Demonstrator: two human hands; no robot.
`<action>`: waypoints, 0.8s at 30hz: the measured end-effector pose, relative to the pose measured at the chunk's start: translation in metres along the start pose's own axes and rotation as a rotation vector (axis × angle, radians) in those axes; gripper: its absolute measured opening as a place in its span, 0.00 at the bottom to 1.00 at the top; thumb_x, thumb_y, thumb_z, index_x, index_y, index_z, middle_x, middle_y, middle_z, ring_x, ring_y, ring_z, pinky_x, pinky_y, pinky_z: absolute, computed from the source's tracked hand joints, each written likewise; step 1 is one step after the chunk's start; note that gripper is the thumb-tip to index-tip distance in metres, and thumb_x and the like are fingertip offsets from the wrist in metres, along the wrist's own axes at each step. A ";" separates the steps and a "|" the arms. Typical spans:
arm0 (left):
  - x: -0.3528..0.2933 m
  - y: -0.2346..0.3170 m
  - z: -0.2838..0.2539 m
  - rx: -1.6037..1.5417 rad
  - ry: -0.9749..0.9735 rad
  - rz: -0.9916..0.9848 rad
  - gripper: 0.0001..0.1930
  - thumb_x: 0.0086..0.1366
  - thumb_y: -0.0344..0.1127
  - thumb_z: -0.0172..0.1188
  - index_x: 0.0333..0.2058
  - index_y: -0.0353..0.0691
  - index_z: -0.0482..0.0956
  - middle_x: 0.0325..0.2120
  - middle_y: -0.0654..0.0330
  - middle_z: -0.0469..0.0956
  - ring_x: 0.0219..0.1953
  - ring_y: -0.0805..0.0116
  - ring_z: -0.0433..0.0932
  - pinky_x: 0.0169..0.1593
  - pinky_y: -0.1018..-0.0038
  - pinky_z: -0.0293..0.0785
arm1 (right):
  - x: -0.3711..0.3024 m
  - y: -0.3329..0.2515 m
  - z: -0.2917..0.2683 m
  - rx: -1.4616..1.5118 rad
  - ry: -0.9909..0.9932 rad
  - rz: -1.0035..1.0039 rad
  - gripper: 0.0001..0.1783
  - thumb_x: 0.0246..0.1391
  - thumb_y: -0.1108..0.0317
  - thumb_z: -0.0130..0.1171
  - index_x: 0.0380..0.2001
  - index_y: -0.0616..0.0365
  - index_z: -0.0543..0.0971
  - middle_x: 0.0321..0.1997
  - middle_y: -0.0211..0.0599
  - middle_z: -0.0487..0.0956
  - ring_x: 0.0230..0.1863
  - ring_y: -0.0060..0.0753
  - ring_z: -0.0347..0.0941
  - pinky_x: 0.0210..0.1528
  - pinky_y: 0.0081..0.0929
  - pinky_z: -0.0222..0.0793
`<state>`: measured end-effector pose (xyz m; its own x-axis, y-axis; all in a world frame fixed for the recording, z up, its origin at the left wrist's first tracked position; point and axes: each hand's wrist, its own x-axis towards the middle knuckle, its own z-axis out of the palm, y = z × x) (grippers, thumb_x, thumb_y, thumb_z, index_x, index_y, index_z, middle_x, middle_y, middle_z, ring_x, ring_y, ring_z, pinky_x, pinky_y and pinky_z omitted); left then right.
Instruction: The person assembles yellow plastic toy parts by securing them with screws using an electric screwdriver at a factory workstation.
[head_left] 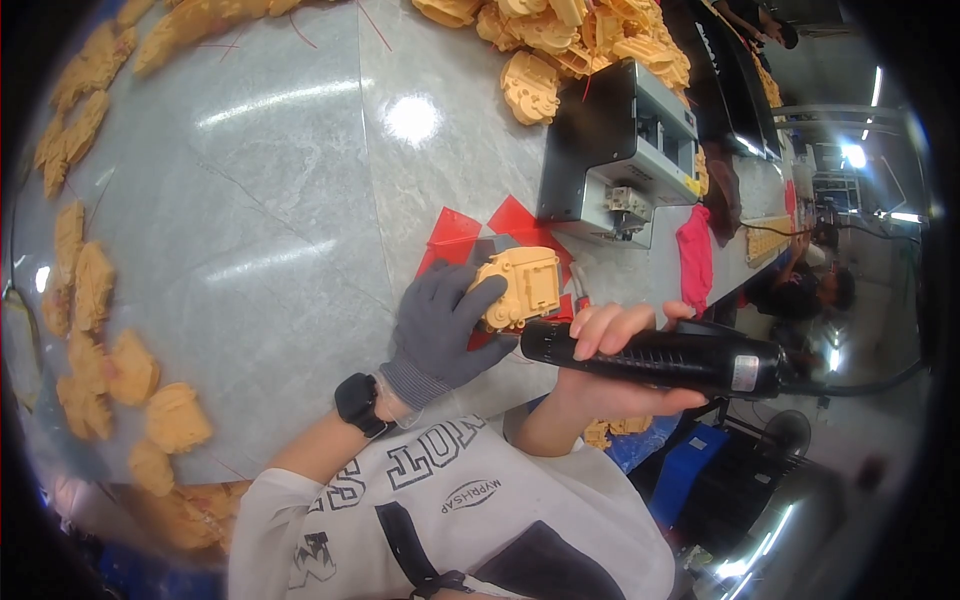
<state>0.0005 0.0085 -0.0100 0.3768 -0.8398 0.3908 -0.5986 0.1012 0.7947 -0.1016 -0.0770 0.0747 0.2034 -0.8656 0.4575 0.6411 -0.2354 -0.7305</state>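
Half-closed, the left hand (447, 318) grips the yellow plastic housing (527, 285) at its two o'clock; the right hand (622, 350) wraps a corded power tool (690, 362). Ideally, brace the housing, thumb (494, 351) clear of the tool's nose (532, 342).

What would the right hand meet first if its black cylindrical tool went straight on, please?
Probably the grey-gloved left hand, at its thumb, beside the orange plastic part; depth is unclear.

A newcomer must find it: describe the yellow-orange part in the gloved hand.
Start at the boxy black machine on the grey table. Below and left of it, the gloved left hand holds the yellow-orange part. Unlike similar pieces lying around, it is held, beside the black tool.
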 end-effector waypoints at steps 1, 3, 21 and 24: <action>0.000 0.000 0.000 0.010 -0.017 -0.003 0.29 0.44 0.44 0.67 0.46 0.44 0.69 0.43 0.53 0.67 0.42 0.51 0.68 0.44 0.61 0.65 | 0.000 0.001 0.000 0.000 -0.005 0.005 0.48 0.44 0.23 0.33 0.50 0.58 0.57 0.18 0.37 0.68 0.12 0.31 0.65 0.18 0.28 0.63; 0.000 -0.002 0.001 0.013 -0.007 0.011 0.29 0.45 0.44 0.66 0.46 0.44 0.69 0.43 0.53 0.67 0.42 0.52 0.68 0.44 0.62 0.65 | -0.001 0.002 -0.001 -0.002 -0.008 0.012 0.48 0.45 0.24 0.33 0.50 0.58 0.57 0.18 0.37 0.68 0.12 0.31 0.65 0.18 0.28 0.63; 0.000 0.000 0.000 0.019 -0.004 0.022 0.33 0.40 0.38 0.69 0.48 0.44 0.66 0.43 0.53 0.68 0.43 0.51 0.69 0.45 0.61 0.66 | -0.001 0.000 -0.004 -0.013 0.025 0.011 0.48 0.45 0.24 0.32 0.49 0.59 0.58 0.18 0.35 0.68 0.12 0.31 0.65 0.16 0.27 0.62; -0.002 -0.002 0.000 0.021 -0.009 0.034 0.34 0.40 0.38 0.69 0.48 0.43 0.66 0.43 0.53 0.68 0.43 0.51 0.69 0.45 0.61 0.66 | -0.001 0.001 -0.004 -0.017 0.024 0.013 0.48 0.45 0.24 0.32 0.49 0.59 0.58 0.18 0.35 0.68 0.12 0.31 0.65 0.16 0.27 0.62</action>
<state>0.0008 0.0095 -0.0123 0.3497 -0.8409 0.4130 -0.6255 0.1186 0.7712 -0.1039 -0.0782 0.0709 0.1940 -0.8789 0.4359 0.6258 -0.2313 -0.7449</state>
